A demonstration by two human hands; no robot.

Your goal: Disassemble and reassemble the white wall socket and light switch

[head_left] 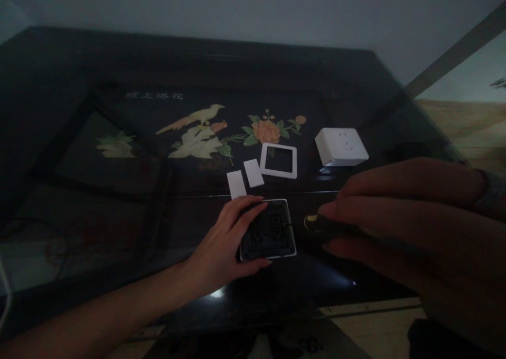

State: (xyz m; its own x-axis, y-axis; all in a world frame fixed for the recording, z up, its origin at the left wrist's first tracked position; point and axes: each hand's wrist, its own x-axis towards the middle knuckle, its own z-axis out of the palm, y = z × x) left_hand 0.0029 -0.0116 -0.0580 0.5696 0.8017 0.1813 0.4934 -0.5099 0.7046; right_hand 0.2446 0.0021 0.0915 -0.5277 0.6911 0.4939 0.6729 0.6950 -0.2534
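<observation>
My left hand [225,243] is closed round the left side of a square wall switch body [269,231] with a white rim and a dark inside, fingers on its far edge and thumb on its near edge. A small thin piece [287,224] shows at its right edge. My right hand [399,216], large and dim close to the camera, is just right of it with fingers and thumb curled together. What they grip is dark and I cannot make it out; a small yellow patch [312,219] shows by the fingertips. Beyond lie two white switch rocker plates [236,183] [253,173] and a white square frame [279,175].
A white socket box [343,145] stands on the glossy dark table [336,100] at the right. Bird and flower decoration [195,137] covers the table's middle. A pale wall [253,11] rises behind the far edge, and wooden floor [375,327] shows past the near edge.
</observation>
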